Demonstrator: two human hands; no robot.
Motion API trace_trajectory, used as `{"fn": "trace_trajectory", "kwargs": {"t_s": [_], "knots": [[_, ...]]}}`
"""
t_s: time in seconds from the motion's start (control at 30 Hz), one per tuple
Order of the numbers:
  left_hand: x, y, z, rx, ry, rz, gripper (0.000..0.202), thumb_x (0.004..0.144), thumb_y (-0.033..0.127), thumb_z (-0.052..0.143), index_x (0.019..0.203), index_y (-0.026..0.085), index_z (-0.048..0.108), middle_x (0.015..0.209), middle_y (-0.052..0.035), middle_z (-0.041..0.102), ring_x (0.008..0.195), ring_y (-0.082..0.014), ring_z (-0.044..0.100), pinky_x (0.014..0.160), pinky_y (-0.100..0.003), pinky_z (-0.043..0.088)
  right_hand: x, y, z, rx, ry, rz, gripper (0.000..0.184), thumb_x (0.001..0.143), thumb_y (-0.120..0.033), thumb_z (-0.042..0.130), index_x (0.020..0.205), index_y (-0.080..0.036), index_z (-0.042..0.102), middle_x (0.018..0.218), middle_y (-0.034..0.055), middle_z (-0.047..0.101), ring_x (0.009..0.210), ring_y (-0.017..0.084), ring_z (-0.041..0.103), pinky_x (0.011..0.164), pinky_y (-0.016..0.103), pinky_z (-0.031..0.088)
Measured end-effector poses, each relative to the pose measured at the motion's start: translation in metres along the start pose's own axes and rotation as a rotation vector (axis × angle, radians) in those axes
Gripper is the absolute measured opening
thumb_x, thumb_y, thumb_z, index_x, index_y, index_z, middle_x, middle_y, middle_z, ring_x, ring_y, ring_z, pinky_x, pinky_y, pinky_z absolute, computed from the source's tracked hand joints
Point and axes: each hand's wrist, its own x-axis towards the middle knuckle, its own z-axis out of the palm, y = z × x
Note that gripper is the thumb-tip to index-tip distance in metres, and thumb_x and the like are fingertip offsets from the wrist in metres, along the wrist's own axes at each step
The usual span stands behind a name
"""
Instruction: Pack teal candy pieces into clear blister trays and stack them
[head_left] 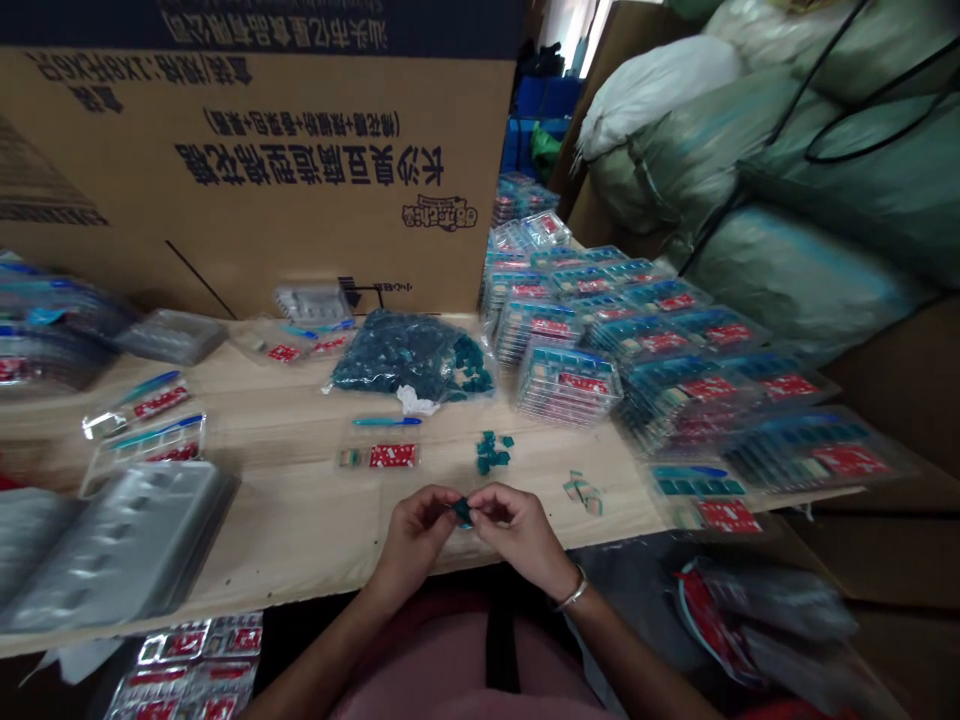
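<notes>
My left hand (415,533) and my right hand (519,530) meet over the near edge of the wooden table (300,520), fingers pinched together on a small teal piece (463,512). Just beyond them lies a small pile of loose teal pieces (491,452). A clear tray with a red label (382,456) and a blue pen (387,421) lies a little further off. A plastic bag full of teal pieces (411,356) sits behind that.
Stacks of filled clear trays (645,350) cover the right side of the table. Empty clear trays (112,540) pile up at the left. A big cardboard box (255,170) stands behind, and large stuffed sacks (787,170) at the right.
</notes>
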Motion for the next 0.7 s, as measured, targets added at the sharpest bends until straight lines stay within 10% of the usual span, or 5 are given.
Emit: {"fn": "trace_trajectory", "kwargs": {"t_s": [0.4, 0.7], "knots": [[-0.046, -0.002, -0.03, 0.308, -0.088, 0.112, 0.023, 0.073, 0.037, 0.065, 0.062, 0.017, 0.061, 0.056, 0.001, 0.054, 0.055, -0.0114, 0.047, 0.055, -0.024, 0.037, -0.028, 0.01, 0.019, 0.395, -0.309, 0.146, 0.032, 0.07, -0.046, 0.068, 0.077, -0.019, 0.054, 0.07, -0.0023, 0.055, 0.06, 0.009, 0.049, 0.057, 0.022, 0.041], [-0.013, -0.006, -0.055, 1.01, -0.138, 0.482, 0.025, 0.068, 0.031, 0.07, 0.09, 0.022, 0.064, 0.09, -0.0039, 0.065, 0.087, -0.0219, 0.055, 0.081, -0.038, 0.037, 0.006, 0.008, 0.011, -0.495, -0.262, -0.481, 0.01, 0.087, -0.023, 0.051, 0.08, -0.019, 0.056, 0.077, 0.0032, 0.058, 0.075, 0.016, 0.052, 0.068, 0.028, 0.043]]}}
